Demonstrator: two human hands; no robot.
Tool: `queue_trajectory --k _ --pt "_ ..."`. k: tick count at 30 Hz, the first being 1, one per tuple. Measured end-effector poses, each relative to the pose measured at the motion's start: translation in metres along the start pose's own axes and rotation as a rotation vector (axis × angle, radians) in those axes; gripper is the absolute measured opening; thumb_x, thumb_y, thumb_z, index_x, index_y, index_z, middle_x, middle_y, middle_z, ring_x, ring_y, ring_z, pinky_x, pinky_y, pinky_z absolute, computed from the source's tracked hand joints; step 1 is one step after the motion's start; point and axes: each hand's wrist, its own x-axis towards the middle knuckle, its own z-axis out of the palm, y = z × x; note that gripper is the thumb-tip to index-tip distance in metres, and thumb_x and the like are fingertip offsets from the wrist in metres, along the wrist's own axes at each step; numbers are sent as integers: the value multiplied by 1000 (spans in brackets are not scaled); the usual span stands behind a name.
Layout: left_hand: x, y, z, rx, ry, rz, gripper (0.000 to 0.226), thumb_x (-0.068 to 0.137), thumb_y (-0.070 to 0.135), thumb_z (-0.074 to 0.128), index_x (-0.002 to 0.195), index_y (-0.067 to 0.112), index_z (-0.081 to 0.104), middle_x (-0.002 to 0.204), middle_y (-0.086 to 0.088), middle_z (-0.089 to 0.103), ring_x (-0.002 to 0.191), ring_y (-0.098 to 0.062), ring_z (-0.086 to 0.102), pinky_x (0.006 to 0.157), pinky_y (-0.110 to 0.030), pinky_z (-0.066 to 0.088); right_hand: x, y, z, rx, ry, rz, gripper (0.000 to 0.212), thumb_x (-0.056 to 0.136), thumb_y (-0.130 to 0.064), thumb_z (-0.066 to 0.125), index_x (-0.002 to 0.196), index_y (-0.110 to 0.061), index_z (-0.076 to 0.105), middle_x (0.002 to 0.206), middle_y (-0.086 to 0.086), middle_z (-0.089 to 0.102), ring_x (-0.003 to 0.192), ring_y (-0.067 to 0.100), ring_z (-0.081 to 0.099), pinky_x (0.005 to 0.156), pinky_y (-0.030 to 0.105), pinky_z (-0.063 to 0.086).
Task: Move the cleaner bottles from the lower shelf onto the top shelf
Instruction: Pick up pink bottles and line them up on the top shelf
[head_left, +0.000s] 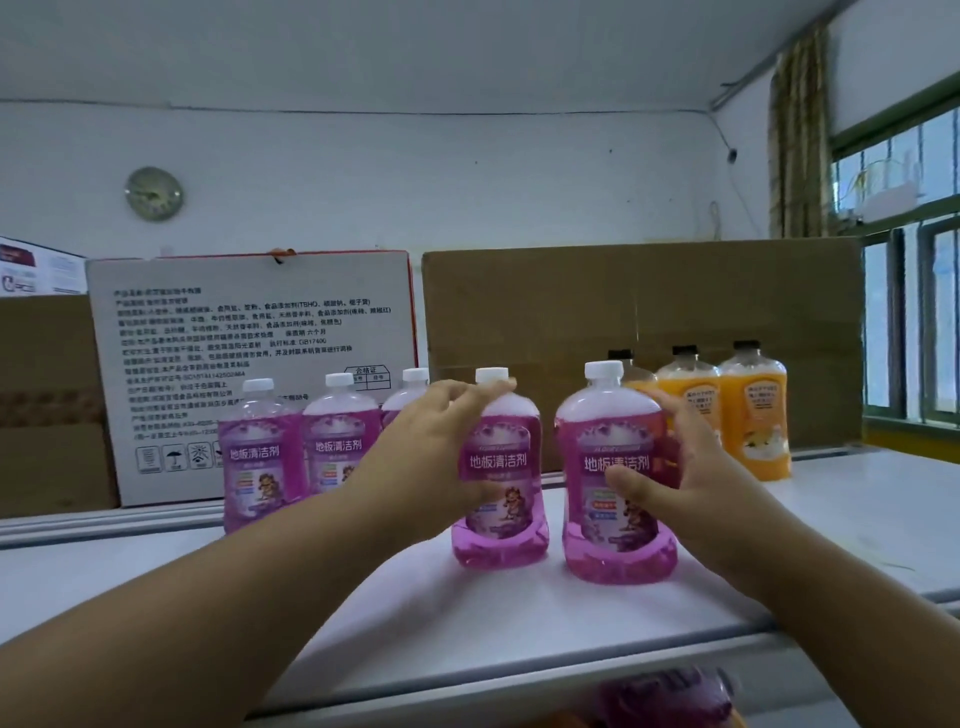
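Blurred below the top shelf (519, 618) edge sits a purple bottle (670, 696). On that shelf, the left hand (441, 447) grasps one purple cleaner bottle (501, 499); the right hand (675, 467) wraps another (613, 467) just beside it. Orange bottles (748, 410) stand behind.

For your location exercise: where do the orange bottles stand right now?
In the head view, the orange bottles stand at the right of the top shelf, before the brown box, behind the right hand.
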Motion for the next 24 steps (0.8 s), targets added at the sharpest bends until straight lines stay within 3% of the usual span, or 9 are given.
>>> queue_trajectory --k 4,10,13,17,24 --pt "20 -2 4 216 -18 62 96 69 42 87 143 49 27 132 6 47 113 -14 44 92 -32 43 1 -2 -2 -193 4 -99 81 75 -44 70 138 -59 21 115 -24 50 100 4 61 79 33 58" --pt "48 -13 22 385 -4 79 95 72 48 84 150 35 30 134 -1 53 119 -22 48 101 -39 41 4 -5 -6 -278 4 -128 82 66 -54 64 136 -60 20 105 -34 45 87 -7 56 58 10 51" --pt "59 -19 29 481 -7 109 95 73 54 80 150 32 29 135 -2 55 120 -26 51 101 -40 42 5 -4 -6 -290 -3 -131 82 66 -56 63 135 -62 19 105 -33 45 87 -6 57 61 12 52" --pt "70 -25 34 569 -11 110 96 74 60 77 151 31 26 134 -2 57 119 -27 53 101 -41 41 7 -2 -8 -290 -15 -125 83 65 -55 63 135 -61 19 108 -28 48 93 0 60 76 26 58" --pt "76 -33 36 611 -21 102 96 74 59 77 149 31 25 132 -4 58 120 -28 54 101 -40 41 12 2 -8 -287 -28 -132 83 69 -53 65 139 -59 19 109 -31 45 93 -5 58 64 12 53"
